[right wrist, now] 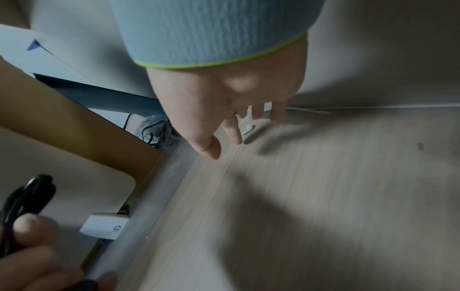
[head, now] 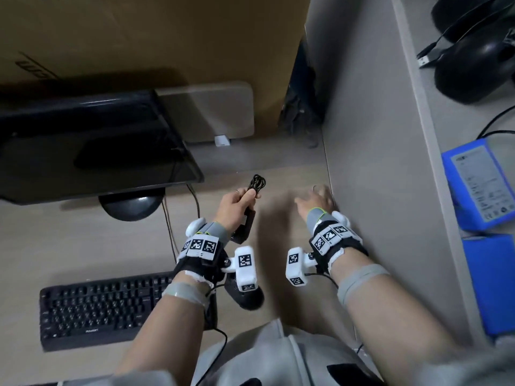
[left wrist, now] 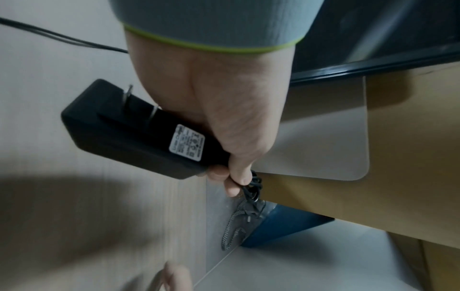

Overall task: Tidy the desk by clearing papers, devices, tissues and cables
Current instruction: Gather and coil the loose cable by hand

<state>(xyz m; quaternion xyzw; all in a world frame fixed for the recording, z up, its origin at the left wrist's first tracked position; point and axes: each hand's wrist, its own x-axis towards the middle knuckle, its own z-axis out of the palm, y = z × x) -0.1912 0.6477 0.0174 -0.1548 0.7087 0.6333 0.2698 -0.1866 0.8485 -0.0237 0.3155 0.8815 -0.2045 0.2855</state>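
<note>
My left hand [head: 246, 195] grips a black plug-in power adapter [head: 245, 224] above the desk in front of the monitor, and its thumb pins the adapter's coiled black cable [head: 257, 183]. In the left wrist view the adapter [left wrist: 139, 130] shows its two prongs and a white label, with the cable coil [left wrist: 254, 187] under my left hand's [left wrist: 234, 177] thumb. My right hand [head: 313, 196] is blurred and holds nothing, its fingers spread low over the desk beside the partition. In the right wrist view my right hand [right wrist: 234, 133] hovers near a small white connector and thin white cable [right wrist: 248, 129] lying along the partition's foot.
A black monitor [head: 92, 146] stands at the left, with a black keyboard [head: 97, 305] and a black mouse [head: 248, 298] near me. A beige partition [head: 376, 135] walls off the right. Beyond it lie blue boxes [head: 479, 185]. A small white device [head: 222, 140] sits at the desk's back edge.
</note>
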